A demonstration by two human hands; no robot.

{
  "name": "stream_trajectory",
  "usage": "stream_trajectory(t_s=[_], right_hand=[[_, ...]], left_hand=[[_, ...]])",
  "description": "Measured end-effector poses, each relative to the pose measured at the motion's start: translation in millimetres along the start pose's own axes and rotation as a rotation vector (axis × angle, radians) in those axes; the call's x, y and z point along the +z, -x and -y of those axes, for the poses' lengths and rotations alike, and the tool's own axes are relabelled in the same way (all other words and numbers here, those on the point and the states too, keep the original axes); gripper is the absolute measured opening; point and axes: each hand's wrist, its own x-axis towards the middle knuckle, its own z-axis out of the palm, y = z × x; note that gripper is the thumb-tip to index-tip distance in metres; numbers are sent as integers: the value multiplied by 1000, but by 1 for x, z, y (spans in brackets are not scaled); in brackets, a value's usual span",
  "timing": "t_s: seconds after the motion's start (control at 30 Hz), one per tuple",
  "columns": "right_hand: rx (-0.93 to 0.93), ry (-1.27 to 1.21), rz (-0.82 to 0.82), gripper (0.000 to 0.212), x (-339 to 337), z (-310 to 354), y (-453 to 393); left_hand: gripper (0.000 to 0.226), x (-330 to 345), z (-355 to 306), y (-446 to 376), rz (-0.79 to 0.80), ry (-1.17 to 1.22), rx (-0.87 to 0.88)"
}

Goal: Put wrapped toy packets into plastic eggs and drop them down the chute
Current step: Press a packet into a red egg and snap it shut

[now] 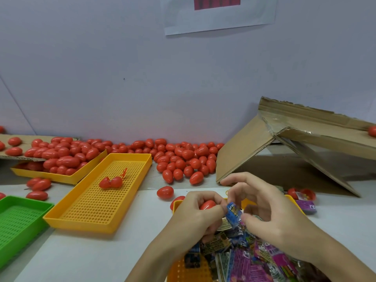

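Your left hand (200,208) grips the red egg (207,204); your right hand (258,204) pinches the blue packet (234,213), likely light and crinkly, so hold its edge

We see red eggs (183,157) heaped by a pale lilac-grey wall (122,68). Yellow tray (101,192) has a dotted perforated floor; an open red egg (110,182) lies in it. Green tray (18,222) is slotted. Chute (254,143) is plain brown cardboard. The packet (234,212) is blue with yellow print; the packet pile (254,259) is pink, purple and green. White paper (219,15) has a dark red striped block.
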Motion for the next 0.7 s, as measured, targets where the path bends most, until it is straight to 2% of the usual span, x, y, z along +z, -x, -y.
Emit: stream_trajectory(t_s=[0.17, 0.33, 0.43, 0.63, 0.7], right_hand=[[78, -118, 93, 48, -4, -1, 2], [92, -131, -10, 27, 1, -3, -4], [131, -186, -4, 28, -1, -8, -5], [189, -300, 118, 36, -4, -12, -4], [235, -291, 79, 36, -2, -13, -6]], left_hand=[[11, 0, -1, 1, -10, -11, 1], [7, 2, -1, 2, 8, -33, 2], [10, 1, -3, 2, 18, 3, 1], [18, 0, -5, 3, 72, 85, 9], [19, 1, -5, 2, 59, 56, 5]])
